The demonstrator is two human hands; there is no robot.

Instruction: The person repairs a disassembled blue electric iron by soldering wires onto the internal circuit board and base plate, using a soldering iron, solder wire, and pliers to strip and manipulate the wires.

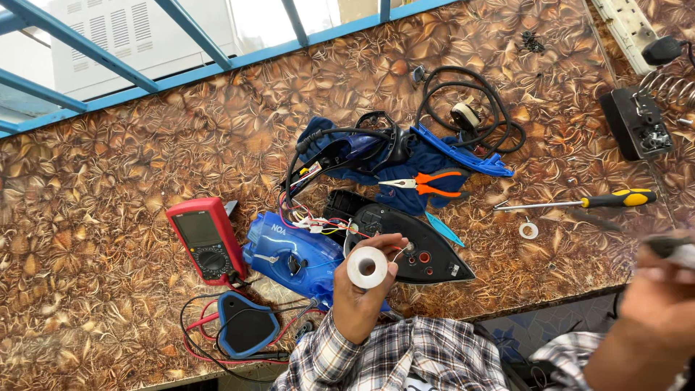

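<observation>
Head view: left hand [362, 286] grips a white solder reel [367, 267] between thumb and fingers, raised just above the black iron soleplate [427, 250], apparently so its wire end reaches the soleplate's terminals. Right hand [651, 311], blurred at the frame edge well right of the soleplate, appears closed on a dark tool [670, 246]; exact grip cannot be told. Left of the soleplate lies the blue housing [293, 253], then a red multimeter [206, 237]. Pliers [427, 182] rest beyond the soleplate
</observation>
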